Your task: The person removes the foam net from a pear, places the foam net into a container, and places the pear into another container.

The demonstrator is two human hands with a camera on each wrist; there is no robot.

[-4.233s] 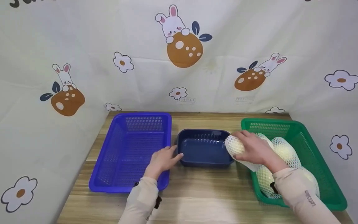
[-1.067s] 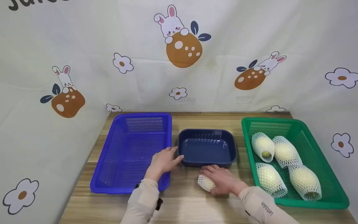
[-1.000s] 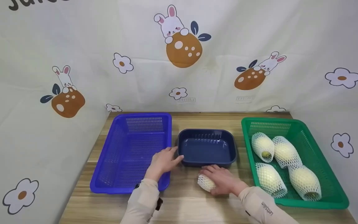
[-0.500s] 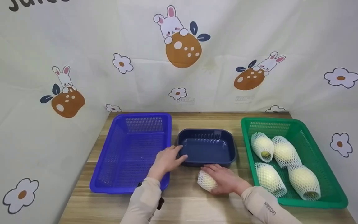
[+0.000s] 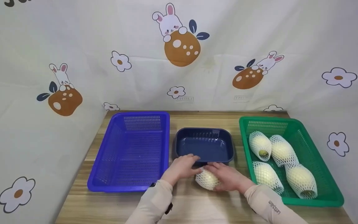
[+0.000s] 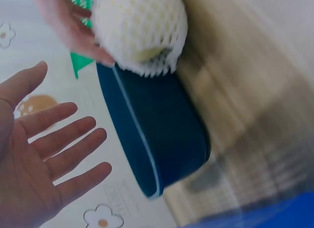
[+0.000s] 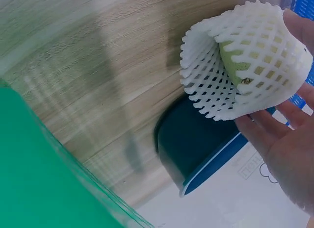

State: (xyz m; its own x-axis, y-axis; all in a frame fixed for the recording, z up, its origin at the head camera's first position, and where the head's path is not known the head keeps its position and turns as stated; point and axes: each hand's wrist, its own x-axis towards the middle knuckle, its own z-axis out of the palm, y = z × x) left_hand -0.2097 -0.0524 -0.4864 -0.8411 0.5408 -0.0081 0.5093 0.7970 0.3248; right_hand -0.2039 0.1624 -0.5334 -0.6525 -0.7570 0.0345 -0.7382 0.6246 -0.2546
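Observation:
In the head view a pale yellow-green fruit in a white foam net (image 5: 206, 180) is held just in front of the dark blue dish (image 5: 204, 148). My right hand (image 5: 229, 178) grips it from the right, fingers and thumb round the net; the right wrist view shows a greenish end of the fruit inside the net's open end. My left hand (image 5: 183, 167) is close on the fruit's left, by the dish's front rim. Its fingers are straight and spread in the left wrist view, apart from the fruit there. The dish holds nothing.
To the left stands a blue plastic basket (image 5: 140, 149) with nothing in it. A green basket (image 5: 326, 168) on the right holds several netted fruits (image 5: 283, 151). A wooden table (image 5: 197, 208) carries everything, with a printed cloth (image 5: 141, 84) behind and at the sides.
My right hand has brought the netted fruit from beside the green basket to in front of the dish. My left hand has left the dish's left edge and moved right toward the fruit.

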